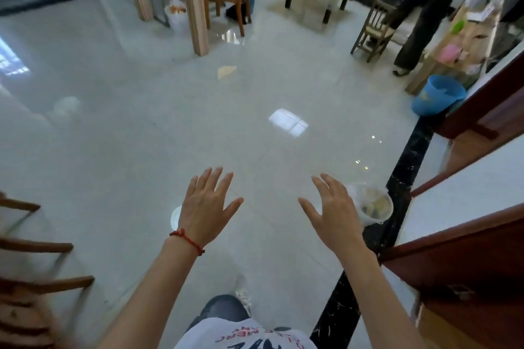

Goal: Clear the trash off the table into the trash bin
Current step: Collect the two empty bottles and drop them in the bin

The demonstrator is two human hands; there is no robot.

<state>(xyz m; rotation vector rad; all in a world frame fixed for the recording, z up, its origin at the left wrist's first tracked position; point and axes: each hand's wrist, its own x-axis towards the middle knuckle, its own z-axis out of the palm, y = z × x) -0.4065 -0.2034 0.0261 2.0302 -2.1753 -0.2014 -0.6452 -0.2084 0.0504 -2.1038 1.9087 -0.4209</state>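
Nearest of all is the person's white printed shirt (243, 334), with a jeans-clad knee (224, 309) and a pale shoe (243, 296) just beyond it on the glossy tiled floor (141, 127). Both bare arms reach out over that floor. On the left hand (205, 207) the fingers (211, 178) are spread and straight, holding nothing, and a red string bracelet (187, 241) circles the wrist. On the right hand (333, 212) they are likewise released and splayed, with nothing in them.

Just beside the right hand, on the floor against the black marble strip (408, 156), stands a small clear-lined bin (374, 207) with scraps inside. Well apart, far right, a blue trash bin (438, 99) sits at the foot of a low wooden tabletop (453, 39) cluttered with pink and green bits; what they are is too blurred to tell. Another person's dark trouser legs (416, 8) stand near it, beside a little wooden chair (374, 28). Reddish door panels (467, 263) frame the right edge.
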